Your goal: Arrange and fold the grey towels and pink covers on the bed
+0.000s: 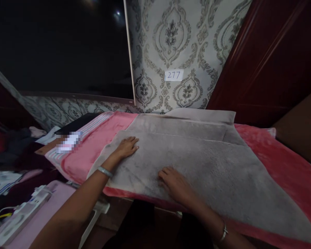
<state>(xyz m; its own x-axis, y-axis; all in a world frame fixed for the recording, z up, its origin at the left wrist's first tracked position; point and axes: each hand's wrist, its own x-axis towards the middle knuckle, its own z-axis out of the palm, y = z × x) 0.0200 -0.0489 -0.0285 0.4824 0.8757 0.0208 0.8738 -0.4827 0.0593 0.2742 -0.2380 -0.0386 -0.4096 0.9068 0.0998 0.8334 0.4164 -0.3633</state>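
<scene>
A grey towel [197, 159] lies folded over and spread on a pink blanket [287, 169] that covers a table. My left hand [126, 147] rests flat on the towel's near left part, fingers stretched out, a bracelet on the wrist. My right hand [175, 183] lies palm down on the towel near its front edge, fingers spread, also with a bracelet. Neither hand holds anything.
A white power strip [23, 212] with a cable lies on a pink surface at the lower left. Clothes [20, 141] are piled at the left. Patterned wallpaper with a label "277" [173, 75] is behind, a dark screen [59, 45] at the left, a dark red door [269, 55] at the right.
</scene>
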